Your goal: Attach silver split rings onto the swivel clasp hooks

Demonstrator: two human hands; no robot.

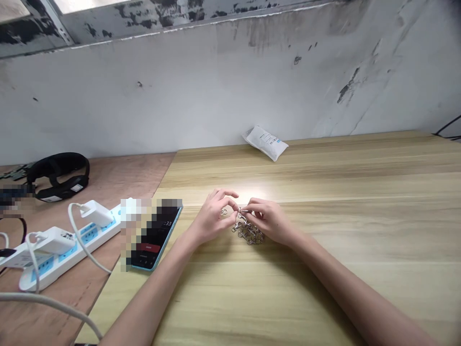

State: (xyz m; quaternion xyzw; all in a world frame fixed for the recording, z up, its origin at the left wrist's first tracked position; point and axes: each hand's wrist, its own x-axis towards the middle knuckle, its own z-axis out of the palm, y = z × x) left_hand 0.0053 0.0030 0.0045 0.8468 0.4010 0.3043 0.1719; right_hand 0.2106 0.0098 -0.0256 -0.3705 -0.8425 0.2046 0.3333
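My left hand (pixel 216 211) pinches one end of a small silver metal clasp (pixel 240 210) between thumb and forefinger. From the other side, my right hand (pixel 268 218) grips the same clasp with its fingertips. Just below lies a pile of silver metal rings and clasps (pixel 250 234) on the wooden table, partly covered by the right fingers. A small metal ring (pixel 224 212) shows within the curl of my left hand; whether it joins the clasp I cannot tell.
Left of my forearm lies a phone (pixel 154 245), partly pixelated. Beyond it are a white power strip (pixel 86 242) with plugged-in chargers and cables, and a black head strap (pixel 59 175). A white plastic packet (pixel 266 142) rests by the wall (pixel 201 96).
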